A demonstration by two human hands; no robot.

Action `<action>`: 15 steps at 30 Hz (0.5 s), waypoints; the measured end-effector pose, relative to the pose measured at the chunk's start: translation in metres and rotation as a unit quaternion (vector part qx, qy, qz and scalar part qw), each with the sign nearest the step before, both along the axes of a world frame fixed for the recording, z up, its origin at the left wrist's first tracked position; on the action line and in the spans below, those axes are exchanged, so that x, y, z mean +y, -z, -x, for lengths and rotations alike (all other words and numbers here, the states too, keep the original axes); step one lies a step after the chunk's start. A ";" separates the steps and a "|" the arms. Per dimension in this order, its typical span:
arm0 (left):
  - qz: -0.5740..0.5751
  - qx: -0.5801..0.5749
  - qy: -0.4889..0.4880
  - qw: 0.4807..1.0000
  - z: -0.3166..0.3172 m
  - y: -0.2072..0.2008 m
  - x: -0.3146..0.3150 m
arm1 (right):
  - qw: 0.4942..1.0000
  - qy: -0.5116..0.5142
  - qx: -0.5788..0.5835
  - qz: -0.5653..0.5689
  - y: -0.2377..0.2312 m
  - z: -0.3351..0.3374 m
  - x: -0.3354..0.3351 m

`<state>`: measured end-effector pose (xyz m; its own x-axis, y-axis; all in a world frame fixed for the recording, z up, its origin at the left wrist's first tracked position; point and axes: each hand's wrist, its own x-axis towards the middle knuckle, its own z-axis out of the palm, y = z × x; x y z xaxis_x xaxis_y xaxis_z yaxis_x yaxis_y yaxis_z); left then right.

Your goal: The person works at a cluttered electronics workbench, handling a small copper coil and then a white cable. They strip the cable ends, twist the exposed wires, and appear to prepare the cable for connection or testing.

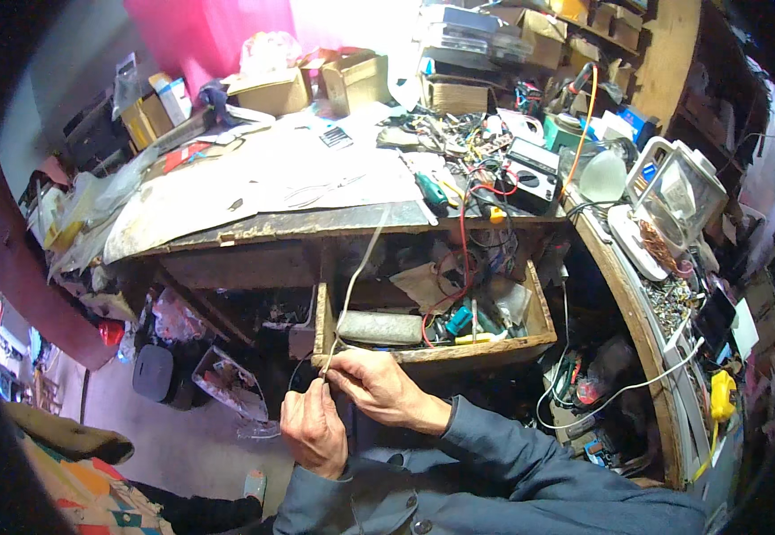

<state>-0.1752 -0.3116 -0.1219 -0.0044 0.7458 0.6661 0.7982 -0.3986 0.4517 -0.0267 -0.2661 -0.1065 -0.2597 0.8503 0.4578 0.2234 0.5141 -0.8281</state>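
Note:
In front of my chest, my left hand (314, 432) and my right hand (386, 389) meet with their fingertips pinched on a thin whitish cable (352, 281). From my fingers the cable rises past the front of an open wooden drawer (436, 354) to the edge of the workbench. The end between my fingertips is too small to make out. Just beyond my right hand, a grey oblong block (379, 328) lies in the drawer, beside a teal-handled tool (460, 319) and loose wires.
White paper (272, 183) covers much of the workbench. An analogue multimeter (533, 174) with red and black leads, a green screwdriver (430, 189) and heaped parts stand at the right. A bin (230, 383) is on the floor; another person's patterned clothing (93, 486) shows lower left.

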 end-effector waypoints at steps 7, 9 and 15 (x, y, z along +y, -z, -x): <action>0.026 -0.001 0.016 1.000 -0.003 -0.004 -0.001 | 1.000 0.000 -0.025 -0.015 -0.002 -0.004 0.002; 0.022 -0.013 0.023 0.999 -0.002 0.004 -0.001 | 0.998 0.014 -0.024 -0.052 0.002 0.001 0.001; 0.077 -0.046 0.024 0.996 -0.003 0.005 -0.004 | 0.996 0.025 -0.031 -0.073 0.008 0.000 0.001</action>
